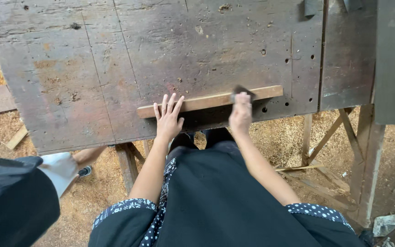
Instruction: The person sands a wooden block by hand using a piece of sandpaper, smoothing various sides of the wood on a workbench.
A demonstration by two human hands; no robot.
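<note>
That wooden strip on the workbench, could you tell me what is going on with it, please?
A person stands at a worn, dark workbench with a long wooden strip lying near its front edge. The left hand lies flat, fingers spread, on the strip's left end. The right hand presses a small dark pad, perhaps sandpaper, onto the strip further right. Sawdust covers the floor, and another person's sleeve shows at lower left.

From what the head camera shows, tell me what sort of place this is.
Probably a rough woodworking shop. Sawdust covers the ground, the worn bench is scarred and drilled, and the right hand rubs a dark pad on a wooden strip steadied by the left hand.
</note>
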